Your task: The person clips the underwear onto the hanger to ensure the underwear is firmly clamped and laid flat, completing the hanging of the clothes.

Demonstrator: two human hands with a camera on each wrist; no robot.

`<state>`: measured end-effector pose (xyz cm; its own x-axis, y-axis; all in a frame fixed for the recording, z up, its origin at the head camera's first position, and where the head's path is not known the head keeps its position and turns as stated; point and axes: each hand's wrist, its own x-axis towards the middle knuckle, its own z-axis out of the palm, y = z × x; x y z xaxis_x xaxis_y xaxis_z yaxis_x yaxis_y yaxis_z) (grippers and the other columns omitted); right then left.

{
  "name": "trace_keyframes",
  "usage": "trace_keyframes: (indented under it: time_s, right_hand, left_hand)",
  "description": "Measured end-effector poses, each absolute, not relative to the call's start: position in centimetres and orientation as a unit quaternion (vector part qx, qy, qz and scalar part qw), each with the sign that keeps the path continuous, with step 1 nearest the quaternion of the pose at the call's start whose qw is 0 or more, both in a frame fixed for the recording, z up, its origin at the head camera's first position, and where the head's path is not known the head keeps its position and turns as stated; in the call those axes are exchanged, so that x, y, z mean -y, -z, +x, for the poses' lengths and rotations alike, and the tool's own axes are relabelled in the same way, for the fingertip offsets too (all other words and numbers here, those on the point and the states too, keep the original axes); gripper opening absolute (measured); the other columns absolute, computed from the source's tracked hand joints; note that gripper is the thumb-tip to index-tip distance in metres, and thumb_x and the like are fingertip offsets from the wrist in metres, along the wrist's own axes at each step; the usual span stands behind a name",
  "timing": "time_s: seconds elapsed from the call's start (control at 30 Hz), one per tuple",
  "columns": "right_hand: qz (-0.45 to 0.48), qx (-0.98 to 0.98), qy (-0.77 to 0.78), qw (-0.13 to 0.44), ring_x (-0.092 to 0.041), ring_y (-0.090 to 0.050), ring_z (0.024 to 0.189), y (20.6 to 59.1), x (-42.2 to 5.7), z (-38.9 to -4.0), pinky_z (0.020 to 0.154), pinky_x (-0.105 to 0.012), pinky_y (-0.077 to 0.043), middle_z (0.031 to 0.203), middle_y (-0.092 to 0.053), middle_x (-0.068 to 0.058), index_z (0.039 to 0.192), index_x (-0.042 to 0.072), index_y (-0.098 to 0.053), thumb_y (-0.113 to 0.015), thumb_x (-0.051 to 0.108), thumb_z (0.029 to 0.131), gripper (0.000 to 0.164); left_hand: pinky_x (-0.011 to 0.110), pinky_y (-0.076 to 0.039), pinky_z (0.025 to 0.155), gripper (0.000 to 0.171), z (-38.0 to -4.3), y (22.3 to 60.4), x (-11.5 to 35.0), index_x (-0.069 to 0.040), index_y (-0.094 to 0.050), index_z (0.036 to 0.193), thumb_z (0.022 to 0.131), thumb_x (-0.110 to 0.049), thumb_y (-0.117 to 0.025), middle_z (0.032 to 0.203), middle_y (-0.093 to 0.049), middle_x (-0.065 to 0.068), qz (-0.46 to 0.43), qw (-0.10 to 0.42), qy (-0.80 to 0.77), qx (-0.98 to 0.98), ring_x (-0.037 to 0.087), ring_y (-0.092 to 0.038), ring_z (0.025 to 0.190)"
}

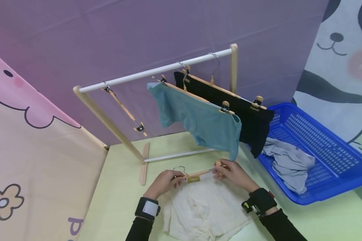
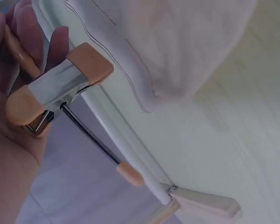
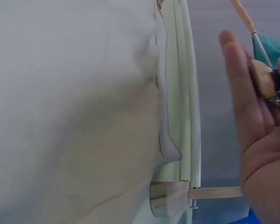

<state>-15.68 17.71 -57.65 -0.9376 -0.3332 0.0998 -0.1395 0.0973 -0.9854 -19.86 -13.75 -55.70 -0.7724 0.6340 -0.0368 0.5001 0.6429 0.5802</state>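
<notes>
Cream shorts (image 1: 205,207) lie spread on the table, waistband with its gold label (image 1: 194,179) toward the rack. Just over that waistband is a wooden clip hanger (image 1: 199,173), held between both hands. My left hand (image 1: 166,182) grips the bar near its left end; the left wrist view shows a metal-and-wood clip (image 2: 60,84) beside the fingers, apart from the cloth. At the other end, my right hand (image 1: 236,175) pinches the right clip (image 3: 266,77) between thumb and fingers. Part of that clip is cut off by the right wrist view's edge.
Behind the hands stands a rack with a white rail (image 1: 132,77). Blue shorts (image 1: 196,113) and a black garment (image 1: 253,127) hang from it, plus a bare hanger (image 1: 123,108) at left. A blue basket (image 1: 328,147) at right holds a grey garment (image 1: 289,164).
</notes>
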Motion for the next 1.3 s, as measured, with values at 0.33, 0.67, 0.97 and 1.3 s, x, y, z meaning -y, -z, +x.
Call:
trace_keyframes:
  time_s: [0.33,0.67,0.97,1.3]
  right_hand:
    - [-0.066,-0.781,0.619,0.058,-0.022,-0.070,0.075,58.1,-16.8,-17.9,0.061,-0.032,-0.058,0.096,-0.067,-0.021,0.115,-0.007,-0.061,-0.056,0.021,0.103,0.031]
    - [-0.034,-0.803,0.590,0.072,-0.028,-0.066,0.076,58.5,-16.3,-19.2,0.063,-0.035,-0.056,0.098,-0.062,-0.024,0.120,-0.006,-0.056,-0.050,0.015,0.105,0.026]
    - [-0.007,-0.824,0.560,0.081,-0.019,-0.064,0.078,60.1,-16.8,-18.9,0.071,-0.029,-0.055,0.096,-0.062,-0.016,0.129,-0.008,-0.050,-0.052,0.011,0.103,0.032]
    - [-0.025,-0.811,0.581,0.063,-0.018,-0.064,0.075,60.6,-17.1,-19.7,0.070,-0.028,-0.056,0.090,-0.061,-0.017,0.124,-0.012,-0.053,-0.054,0.009,0.102,0.031]
  left_hand:
    - [0.020,-0.041,0.057,0.028,-22.6,57.3,14.0,-0.007,-0.073,0.094,0.102,-0.029,-0.056,0.072,-0.065,0.007,0.305,0.210,-0.351,-0.860,0.006,-0.048,0.059]
    - [0.022,-0.043,0.065,0.024,-23.9,58.6,13.3,-0.010,-0.074,0.093,0.101,-0.027,-0.058,0.072,-0.068,0.003,0.291,0.181,-0.347,-0.873,0.007,-0.052,0.063]
    - [0.023,-0.040,0.068,0.019,-23.8,61.1,12.9,-0.021,-0.076,0.089,0.093,-0.037,-0.068,0.077,-0.064,-0.011,0.287,0.028,-0.258,-0.922,0.005,-0.047,0.071]
    - [0.039,-0.046,0.088,0.042,-23.3,60.1,13.8,-0.010,-0.068,0.115,0.094,-0.047,-0.065,0.102,-0.064,0.003,0.243,0.064,-0.293,-0.923,0.019,-0.057,0.097]
